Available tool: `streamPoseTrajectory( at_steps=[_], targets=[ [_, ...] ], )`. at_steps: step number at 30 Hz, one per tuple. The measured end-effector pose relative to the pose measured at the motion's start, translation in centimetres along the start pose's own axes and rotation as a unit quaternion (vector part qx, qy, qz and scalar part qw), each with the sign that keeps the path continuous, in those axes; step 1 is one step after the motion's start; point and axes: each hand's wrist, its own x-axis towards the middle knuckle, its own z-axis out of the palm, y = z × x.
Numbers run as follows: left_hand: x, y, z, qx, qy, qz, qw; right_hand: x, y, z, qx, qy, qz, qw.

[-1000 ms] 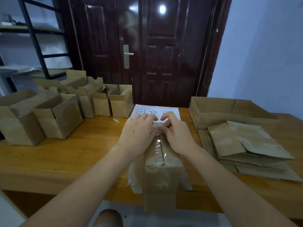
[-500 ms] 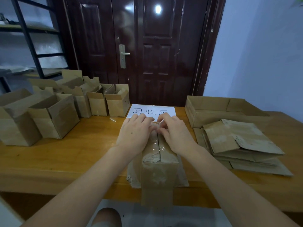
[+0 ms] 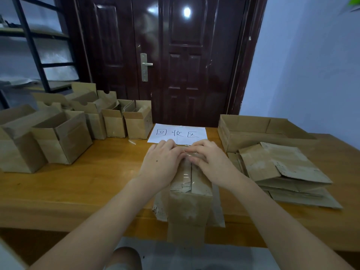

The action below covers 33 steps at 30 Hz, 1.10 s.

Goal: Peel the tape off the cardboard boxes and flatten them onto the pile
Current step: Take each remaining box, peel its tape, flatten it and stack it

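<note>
A tall cardboard box (image 3: 190,203) stands at the table's front edge, right before me, with clear tape (image 3: 186,173) running along its top seam. My left hand (image 3: 162,162) lies over the box's top left side, fingers curled over the far edge. My right hand (image 3: 211,160) rests on the top right, its fingertips picking at the tape's far end. The pile of flattened boxes (image 3: 280,172) lies on the table to the right.
Several open cardboard boxes (image 3: 64,135) stand in a row on the left of the wooden table (image 3: 87,178). A white paper sign (image 3: 179,133) lies behind my hands. A shallow open box (image 3: 259,131) sits at the back right. A dark door stands behind the table.
Both hands stay on the box's top. The fingers have shifted slightly at the tape's far end. My view has tilted a little.
</note>
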Motion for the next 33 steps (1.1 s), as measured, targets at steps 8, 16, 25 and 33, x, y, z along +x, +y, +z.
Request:
streamPoseTrajectory(
  at_steps=[8, 16, 25, 33],
  targets=[
    [0.1, 1.0, -2.2, -0.142, -0.063, -0.035, 0.987, -0.4, 0.0, 1.3, 0.014, 0.067, 0.031, 0.997],
    [-0.2, 1.3, -1.4, -0.095, -0.05, -0.056, 0.993, -1.1, -0.6, 0.3, 0.029, 0.028, 0.004, 0.999],
    [-0.8, 1.6, -2.3, -0.139, -0.072, -0.042, 0.987, -1.2, 0.4, 0.8, 0.004, 0.065, -0.004, 0.998],
    [-0.8, 2.2, -2.3, -0.073, -0.051, -0.004, 0.996, -2.8, -0.7, -0.3, 0.032, 0.044, 0.013, 0.998]
  ],
)
